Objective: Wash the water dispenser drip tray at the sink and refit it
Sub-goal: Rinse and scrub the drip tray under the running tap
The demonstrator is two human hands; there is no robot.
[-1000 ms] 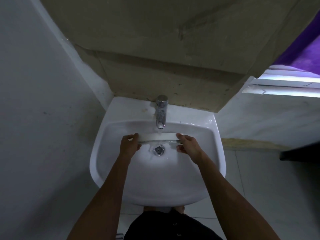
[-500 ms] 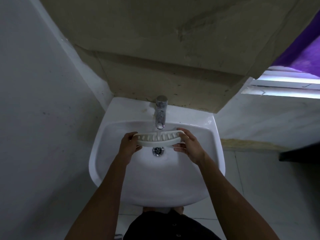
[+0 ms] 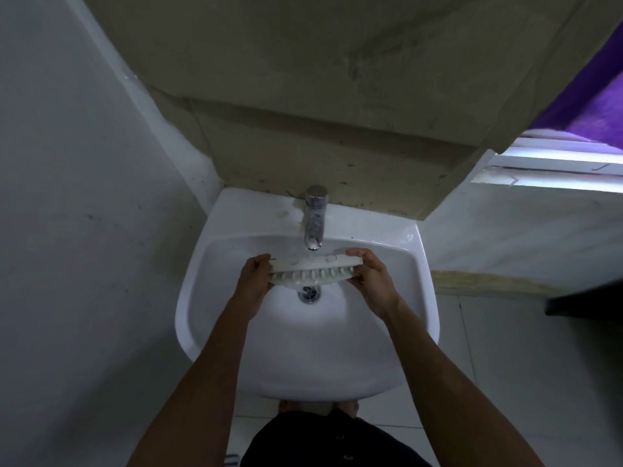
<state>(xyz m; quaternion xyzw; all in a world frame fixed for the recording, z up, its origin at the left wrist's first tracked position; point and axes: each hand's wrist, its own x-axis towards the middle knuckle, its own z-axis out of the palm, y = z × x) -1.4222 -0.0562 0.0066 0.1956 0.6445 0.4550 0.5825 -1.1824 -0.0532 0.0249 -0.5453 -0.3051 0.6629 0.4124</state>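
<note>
The white slotted drip tray (image 3: 312, 270) hangs over the basin of the white sink (image 3: 414, 281), right under the spout of the chrome tap (image 3: 314, 227). It is tipped so its row of slots faces me. My left hand (image 3: 254, 278) grips its left end. My right hand (image 3: 371, 274) grips its right end, fingers curled over the top edge. The chrome drain (image 3: 308, 294) shows just below the tray. Whether water runs from the tap I cannot tell.
A grey wall (image 3: 67, 197) stands close on the left and a beige wall (image 3: 303, 96) rises behind the sink. A window sill (image 3: 556, 166) with purple cloth (image 3: 593, 106) is at the upper right. A dark ledge (image 3: 586, 301) juts in at the right.
The tray has turned in both hands, from edge-on to showing its slots, and has risen closer to the tap spout. Both hands keep their hold on its ends.
</note>
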